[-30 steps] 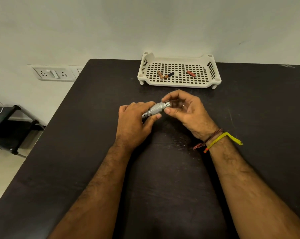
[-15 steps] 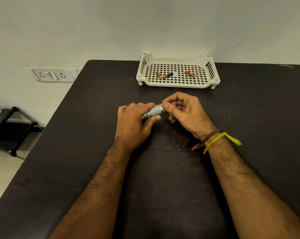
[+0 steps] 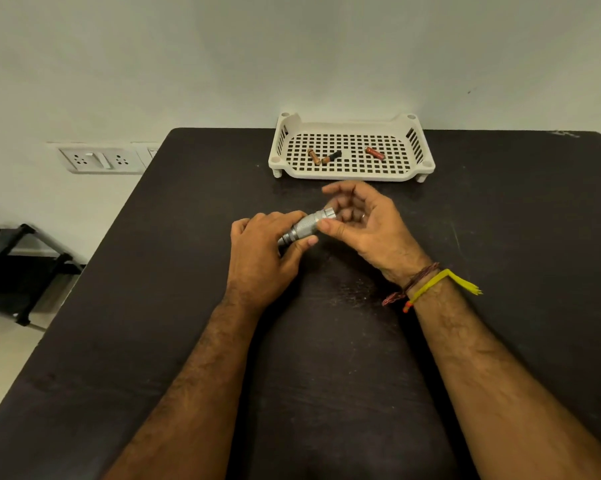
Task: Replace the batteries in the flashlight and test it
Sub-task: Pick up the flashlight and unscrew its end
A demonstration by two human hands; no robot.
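A small silver flashlight (image 3: 307, 226) lies slanted above the middle of the black table (image 3: 500, 237). My left hand (image 3: 262, 258) grips its lower body with fingers and thumb curled round it. My right hand (image 3: 365, 223) is at the upper end: the thumb touches the flashlight's head, while the other fingers are spread and loosely bent beyond it. A white perforated tray (image 3: 416, 147) stands at the table's far edge. It holds two copper-coloured batteries (image 3: 321, 157) on the left and one copper-coloured battery (image 3: 375, 153) on the right.
A wall socket panel (image 3: 101, 161) is on the wall to the left. A black stand (image 3: 18, 265) sits on the floor beside the table's left edge. Thread bands (image 3: 427, 287) circle my right wrist.
My right hand's fingers have spread away from the flashlight's head, leaving only the thumb against it. My left hand keeps its grip on the body. The flashlight stays in about the same place.
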